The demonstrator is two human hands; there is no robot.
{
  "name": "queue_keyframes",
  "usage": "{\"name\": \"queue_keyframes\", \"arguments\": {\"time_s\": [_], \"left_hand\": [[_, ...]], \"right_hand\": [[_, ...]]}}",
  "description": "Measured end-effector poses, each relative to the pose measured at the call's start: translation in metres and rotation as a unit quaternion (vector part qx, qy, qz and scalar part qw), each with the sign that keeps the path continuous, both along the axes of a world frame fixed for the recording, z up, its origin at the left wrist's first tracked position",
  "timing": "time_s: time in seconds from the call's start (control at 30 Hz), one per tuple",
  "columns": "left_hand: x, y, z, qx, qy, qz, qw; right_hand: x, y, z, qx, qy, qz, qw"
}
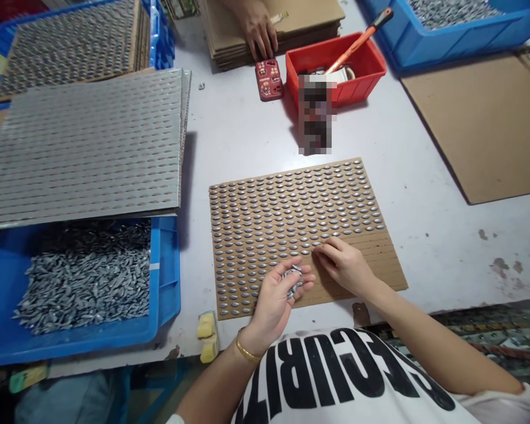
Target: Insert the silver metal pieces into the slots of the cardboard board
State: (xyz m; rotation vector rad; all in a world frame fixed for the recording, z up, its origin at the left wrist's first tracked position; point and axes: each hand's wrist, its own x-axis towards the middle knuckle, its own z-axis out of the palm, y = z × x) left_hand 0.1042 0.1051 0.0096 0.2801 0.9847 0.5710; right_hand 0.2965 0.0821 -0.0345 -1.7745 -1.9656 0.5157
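Observation:
A brown cardboard sheet [371, 259] lies on the table in front of me, with rows of small grey pointed-oval metal pieces [287, 203] over its far and left parts. My left hand [282, 288] is cupped, palm up, around a small heap of the same pieces [295, 282], its thumb lying over them. My right hand [347, 265] is closed in a pinch, fingertips touching the sheet at the end of a partly filled row. Whatever sits between those fingertips is hidden. Bare grooved cardboard lies under and to the right of the right hand.
A blue bin [165, 306] full of loose metal pieces stands at left, partly under grey-patterned sheets [92, 147]. Beyond are a red tray [357, 82], a red phone-shaped item [269, 79] and another person's hand [258, 26]. Yellow sponge-like blocks [207, 335] sit at the near edge.

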Motion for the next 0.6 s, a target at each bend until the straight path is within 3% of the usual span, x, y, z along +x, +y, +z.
{"name": "queue_keyframes", "arguments": {"time_s": [0.33,0.47,0.6], "left_hand": [[0.005,-0.002,0.003,0.011,0.009,-0.01,1.0],[0.006,-0.005,0.0,0.034,0.029,-0.024,0.999],[0.01,-0.008,-0.005,0.056,0.035,-0.051,0.997]], "right_hand": [[0.001,0.0,0.001,-0.001,-0.039,0.005,0.999],[0.0,-0.003,0.02,-0.004,0.071,0.008,0.997],[-0.001,-0.009,0.045,-0.074,0.242,0.071,0.965]]}}
